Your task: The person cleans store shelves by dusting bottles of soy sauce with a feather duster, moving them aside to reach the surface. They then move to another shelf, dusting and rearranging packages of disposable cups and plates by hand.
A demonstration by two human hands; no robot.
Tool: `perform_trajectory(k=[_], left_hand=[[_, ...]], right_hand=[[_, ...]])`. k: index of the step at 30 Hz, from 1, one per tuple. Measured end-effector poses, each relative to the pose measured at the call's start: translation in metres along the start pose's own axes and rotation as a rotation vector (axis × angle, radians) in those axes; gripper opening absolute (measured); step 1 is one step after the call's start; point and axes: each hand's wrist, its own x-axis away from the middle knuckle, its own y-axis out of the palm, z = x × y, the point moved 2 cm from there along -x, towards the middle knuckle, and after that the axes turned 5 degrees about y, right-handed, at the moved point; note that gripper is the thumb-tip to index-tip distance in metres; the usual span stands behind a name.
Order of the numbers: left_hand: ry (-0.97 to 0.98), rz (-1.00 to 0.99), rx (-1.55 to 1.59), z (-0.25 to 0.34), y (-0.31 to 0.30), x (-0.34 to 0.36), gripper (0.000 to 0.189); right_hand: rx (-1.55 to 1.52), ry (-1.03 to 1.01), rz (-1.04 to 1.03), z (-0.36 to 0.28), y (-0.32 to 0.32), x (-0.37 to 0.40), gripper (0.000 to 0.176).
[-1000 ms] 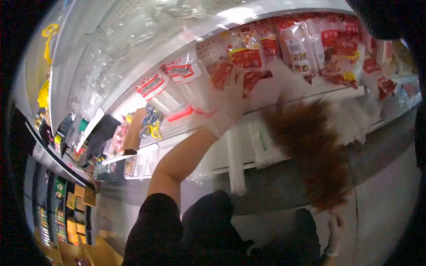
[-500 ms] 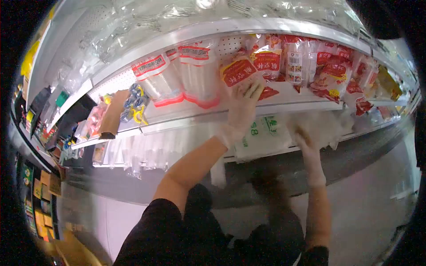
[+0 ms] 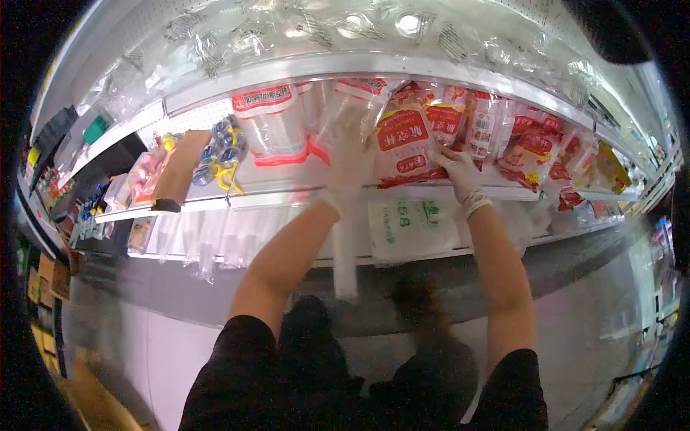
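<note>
My gloved right hand [image 3: 460, 172] is closed on the right edge of a red and clear package [image 3: 405, 140], which stands at the front of the middle shelf. My left hand [image 3: 346, 154], also gloved, is smeared by motion in front of a clear package with a red and white label [image 3: 357, 93]; its fingers cannot be made out. Left of it stands another clear package with a red band [image 3: 267, 123]. Beneath my hands, a white plastic pack with green print [image 3: 413, 228] lies on the lower shelf.
More red packages [image 3: 530, 147] stand to the right. A cardboard box [image 3: 181, 170] and blue-yellow items [image 3: 221, 154] sit at the left. Clear plastic bags [image 3: 309, 32] cover the upper shelf, whose front edge [image 3: 359, 63] runs above my hands. Clear sleeves [image 3: 208, 237] hang low left.
My right hand has risen from the lower shelf to the red package's edge. My left hand has moved left off that package, which now stands more upright. The view has shifted slightly.
</note>
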Motion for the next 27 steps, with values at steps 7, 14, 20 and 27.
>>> perform_trajectory(k=[7, 14, 20, 27], left_hand=[[0.341, 0.102, -0.543, -0.028, -0.013, -0.03, 0.062], [-0.151, 0.09, -0.158, -0.022, -0.011, 0.009, 0.035], [0.031, -0.211, -0.283, -0.016, -0.008, 0.016, 0.025], [0.031, -0.163, -0.188, -0.027, -0.008, 0.02, 0.029]], right_hand=[[0.247, -0.215, 0.155, 0.026, -0.013, -0.061, 0.062], [0.21, -0.273, 0.107, -0.026, 0.025, -0.03, 0.072], [0.288, -0.37, 0.154, 0.001, 0.05, -0.062, 0.072], [0.113, -0.357, 0.367, -0.01, 0.04, -0.024, 0.062]])
